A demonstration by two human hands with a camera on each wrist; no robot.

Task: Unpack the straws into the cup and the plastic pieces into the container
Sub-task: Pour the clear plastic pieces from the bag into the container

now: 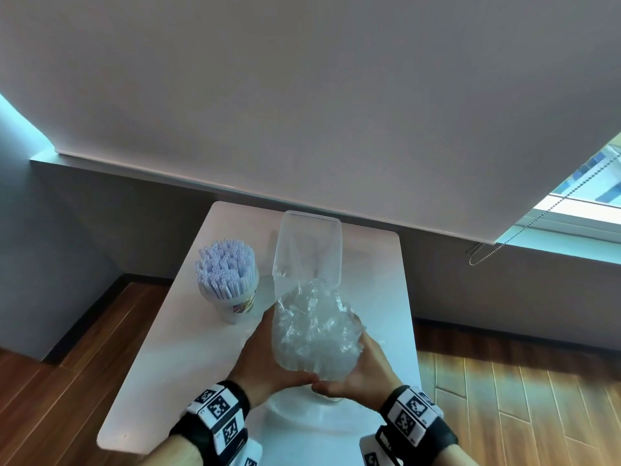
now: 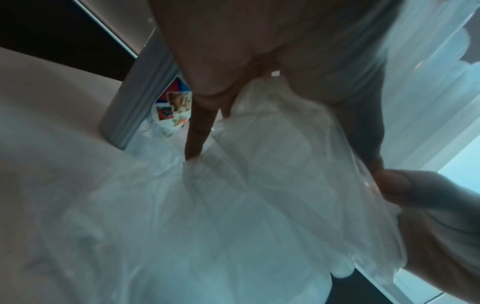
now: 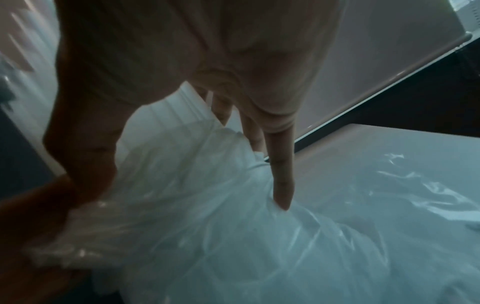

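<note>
Over table (image 1: 161, 348) centre, left hand (image 1: 265, 358) and right hand (image 1: 361, 368) cupped clear plastic bag (image 1: 312, 331) of plastic pieces, fingers curled round its sides, mouth tilted into clear container (image 1: 307, 243). Film looked thin, crinkly, slippery; load light, loose. Best held low, both sides. Straws (image 1: 225, 267) sat in cup (image 1: 240, 306), left.

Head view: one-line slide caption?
Both hands hold a clear bag before the container; straws fill the cup.
</note>
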